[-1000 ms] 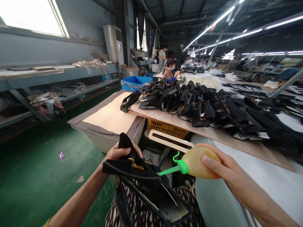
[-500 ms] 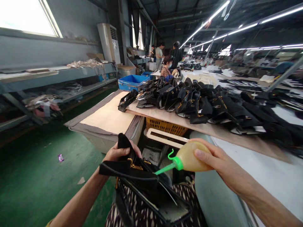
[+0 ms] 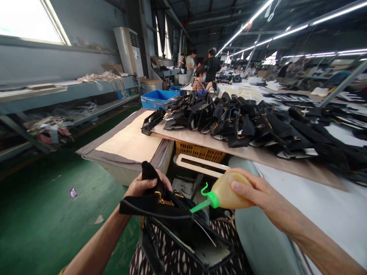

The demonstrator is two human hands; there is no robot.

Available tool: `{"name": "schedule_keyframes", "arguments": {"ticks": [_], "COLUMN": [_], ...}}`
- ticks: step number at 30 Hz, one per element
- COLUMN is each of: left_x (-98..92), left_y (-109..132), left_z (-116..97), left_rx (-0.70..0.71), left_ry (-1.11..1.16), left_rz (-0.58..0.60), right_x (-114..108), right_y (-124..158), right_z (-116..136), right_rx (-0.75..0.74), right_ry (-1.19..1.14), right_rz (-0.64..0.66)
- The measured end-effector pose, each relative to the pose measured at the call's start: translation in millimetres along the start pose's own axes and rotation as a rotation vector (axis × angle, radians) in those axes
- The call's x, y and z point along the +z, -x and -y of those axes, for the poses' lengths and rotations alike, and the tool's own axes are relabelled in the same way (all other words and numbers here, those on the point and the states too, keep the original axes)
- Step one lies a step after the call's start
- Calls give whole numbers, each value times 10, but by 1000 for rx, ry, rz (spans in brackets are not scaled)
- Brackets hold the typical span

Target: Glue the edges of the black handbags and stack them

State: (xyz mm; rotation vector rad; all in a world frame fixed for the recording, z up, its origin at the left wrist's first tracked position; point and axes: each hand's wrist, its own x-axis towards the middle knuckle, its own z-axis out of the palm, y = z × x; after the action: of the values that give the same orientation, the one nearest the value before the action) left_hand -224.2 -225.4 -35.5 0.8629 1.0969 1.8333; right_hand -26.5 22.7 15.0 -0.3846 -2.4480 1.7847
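My left hand (image 3: 146,185) is closed on the upper end of a black piece with gold-coloured buckles (image 3: 177,210), perhaps a shoe upper; I cannot tell for sure. The piece hangs open over my lap, its pale lining showing at the lower right, and a black strap dangles below. In my right hand (image 3: 252,189) is a squeeze bottle (image 3: 233,190) with yellowish contents and a green nozzle. It is tilted down to the left, with the nozzle tip at the edge of the black piece.
A heap of similar black pieces (image 3: 226,118) covers the table ahead. A cloth-covered bin (image 3: 129,139) stands to its left, a blue crate (image 3: 159,100) behind. Under the table edge sits a yellow basket (image 3: 200,151). Other people (image 3: 200,70) work at the back.
The nozzle tip has shifted slightly to the right along the edge of the black piece. My left hand keeps its hold, and the view has turned a little.
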Motion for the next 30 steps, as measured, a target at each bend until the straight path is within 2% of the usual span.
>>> {"name": "schedule_keyframes", "arguments": {"ticks": [10, 16, 22, 26, 30], "left_x": [-69, -50, -24, -20, -62], "left_y": [32, 22, 6, -3, -20], "left_z": [74, 109, 103, 94, 99], "left_rx": [-42, -56, -45, -63, -63], "left_ry": [-52, -63, -77, -77, -98], "left_rz": [-29, -59, -80, -83, -87], "right_x": [35, 4, -24, -39, -174], "right_y": [201, 329, 358, 375, 493], "right_z": [177, 191, 210, 254, 109], "right_rx": [-17, 51, 77, 134, 241], "right_ry": [227, 324, 201, 26, -179], "right_rz": [-74, -104, -92, -87, -102]}}
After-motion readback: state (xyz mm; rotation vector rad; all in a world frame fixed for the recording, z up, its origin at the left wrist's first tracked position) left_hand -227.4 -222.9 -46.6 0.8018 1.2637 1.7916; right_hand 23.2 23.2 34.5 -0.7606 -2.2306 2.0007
